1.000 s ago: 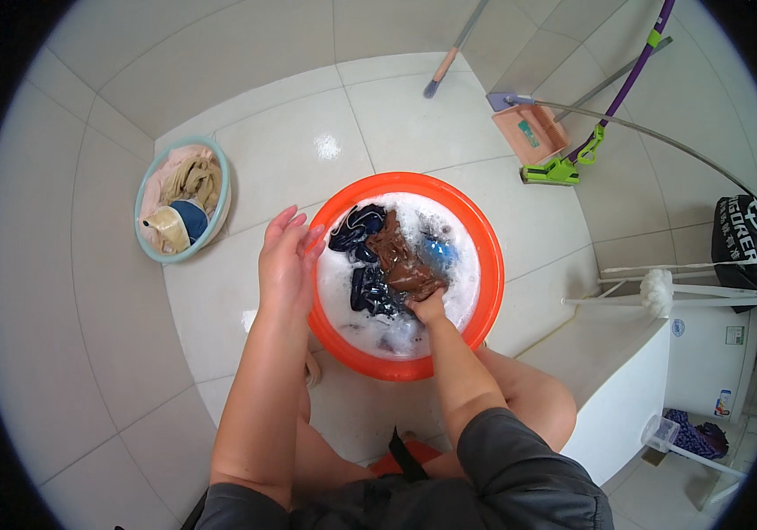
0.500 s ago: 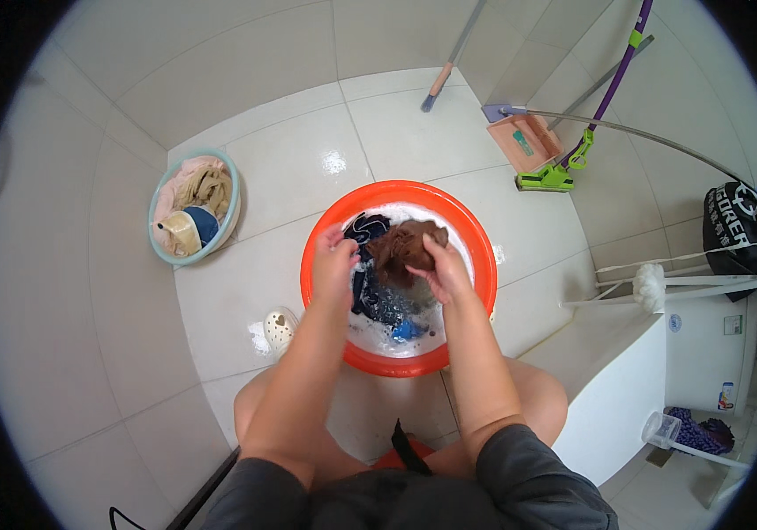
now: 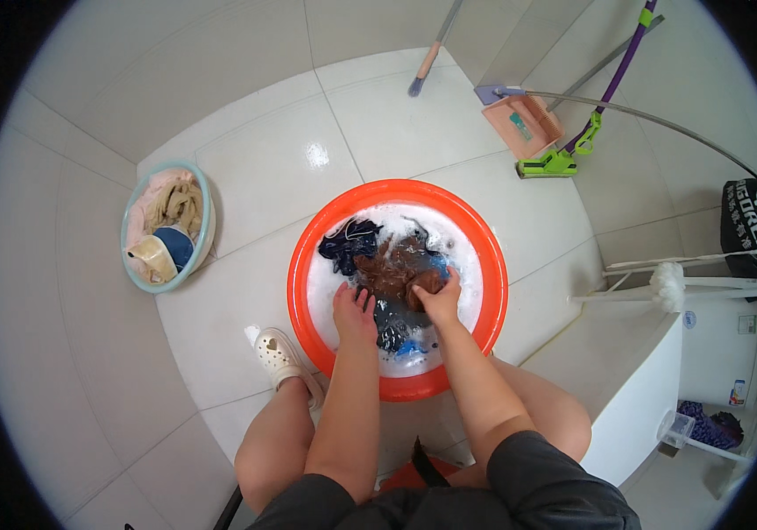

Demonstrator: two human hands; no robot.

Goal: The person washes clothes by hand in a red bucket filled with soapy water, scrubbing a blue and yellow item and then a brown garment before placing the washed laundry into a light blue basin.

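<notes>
Between my knees on the tiled floor stands a round orange-red basin (image 3: 297, 287) of sudsy water with wet clothes in it. A brown cloth (image 3: 385, 274) lies partly in the water, and my right hand (image 3: 440, 302) grips a bunched part of it at the right. My left hand (image 3: 357, 316) is just above the suds at the left, fingers apart, holding nothing. A navy garment (image 3: 352, 244) with a white cord is bunched at the far left of the basin. Dark fabric and a blue piece (image 3: 411, 347) show near the basin's front.
A light blue basin (image 3: 210, 216) with beige and pink clothes stands at the left. My white clog (image 3: 278, 355) is beside the orange-red basin. At the back right are a pink dustpan (image 3: 520, 131), a green mop head (image 3: 546, 165) and a broom (image 3: 425, 69). White racks stand at right.
Both hands have moved lower and nearer to me. The brown cloth, held up in a bunch before, is now spread in the water with one bunch in my right hand.
</notes>
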